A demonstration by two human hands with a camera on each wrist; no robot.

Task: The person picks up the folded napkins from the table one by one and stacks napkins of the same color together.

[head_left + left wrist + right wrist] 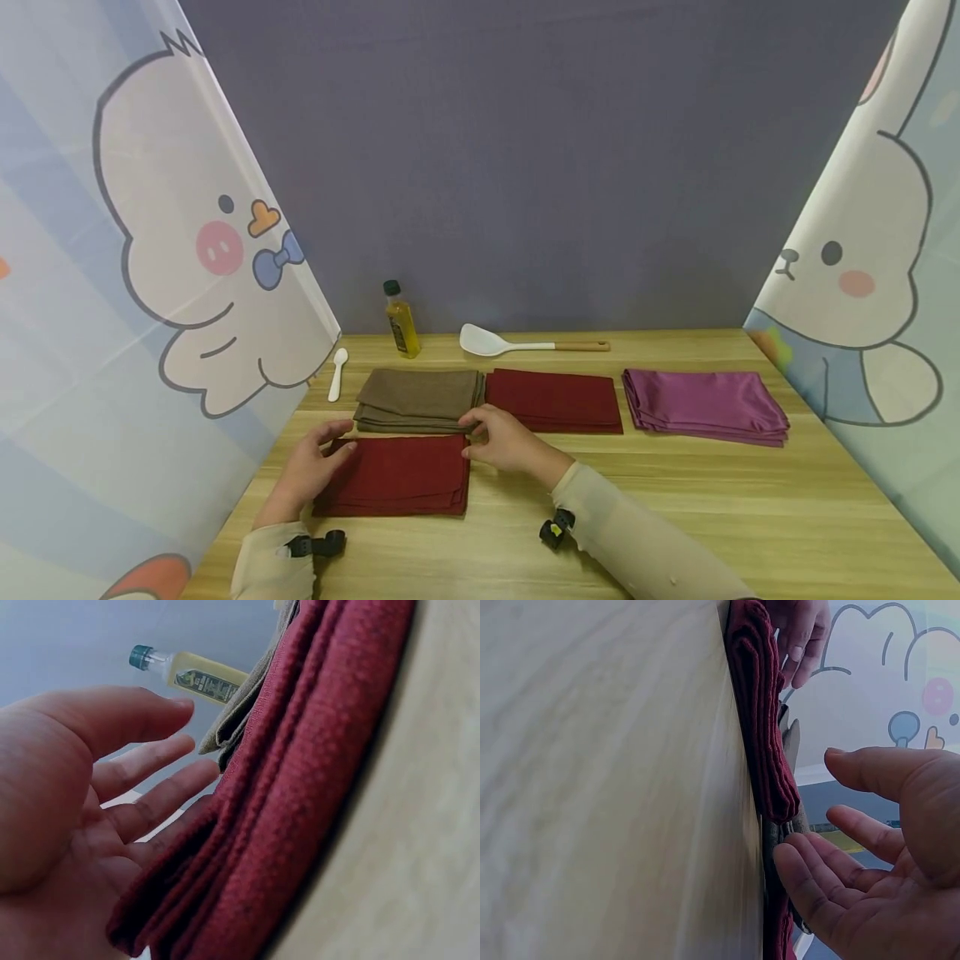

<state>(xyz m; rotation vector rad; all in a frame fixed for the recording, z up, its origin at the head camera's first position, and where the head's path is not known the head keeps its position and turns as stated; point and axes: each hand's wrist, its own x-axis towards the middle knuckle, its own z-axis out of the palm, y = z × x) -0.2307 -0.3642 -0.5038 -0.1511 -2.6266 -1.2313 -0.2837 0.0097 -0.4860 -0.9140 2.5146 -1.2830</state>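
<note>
A folded dark red cloth (397,475) lies in layers on the table in front of the person. My left hand (311,467) is at its left side, thumb and fingers spread apart with nothing pinched between them. In the left wrist view, the fingers of that hand (97,772) lie beside the cloth's layered edge (300,787). My right hand (510,442) is by the far right corner, thumb and fingers apart. In the right wrist view, its fingertips (799,859) are close to the cloth's end; whether they touch is unclear. Behind lies a folded brown cloth (423,396).
Another folded dark red cloth (555,400) and a purple satin cloth (705,404) lie to the right. Along the back are an oil bottle (402,325), a white turner (487,342) with a wooden handle, and a small white spoon (337,375). Printed curtains (180,250) flank the wooden table (675,492).
</note>
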